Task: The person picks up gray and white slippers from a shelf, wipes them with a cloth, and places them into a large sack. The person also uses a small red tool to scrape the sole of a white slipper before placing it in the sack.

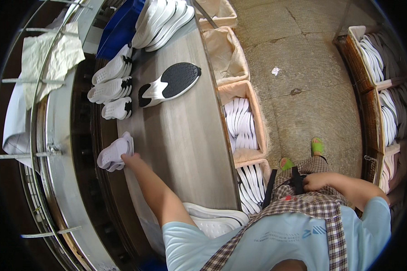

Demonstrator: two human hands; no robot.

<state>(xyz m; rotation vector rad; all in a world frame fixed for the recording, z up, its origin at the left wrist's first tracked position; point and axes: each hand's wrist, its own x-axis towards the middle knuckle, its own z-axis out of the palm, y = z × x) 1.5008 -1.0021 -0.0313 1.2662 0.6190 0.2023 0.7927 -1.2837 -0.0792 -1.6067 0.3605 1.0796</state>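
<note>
At the table's left edge, my left hand [130,160] is closed on the near end of a small stack of white shoe soles [114,154]; the soles hide some of its fingers. My right hand [313,182] rests at my lap against the checked apron [298,207], fingers curled beside a black strap [297,180]. What it holds, if anything, is hidden. Farther up the table lies a single shoe sole [171,86], its black tread facing up. Stacks of white soles with black patches [111,88] line the left edge beyond my left hand.
More white soles are piled at the table's far end [163,25], beside a blue bin [118,29], and near my left elbow [217,223]. Cloth-lined baskets [259,122] stand along the table's right side, some full of soles. Across the aisle are shelved baskets of soles [371,58].
</note>
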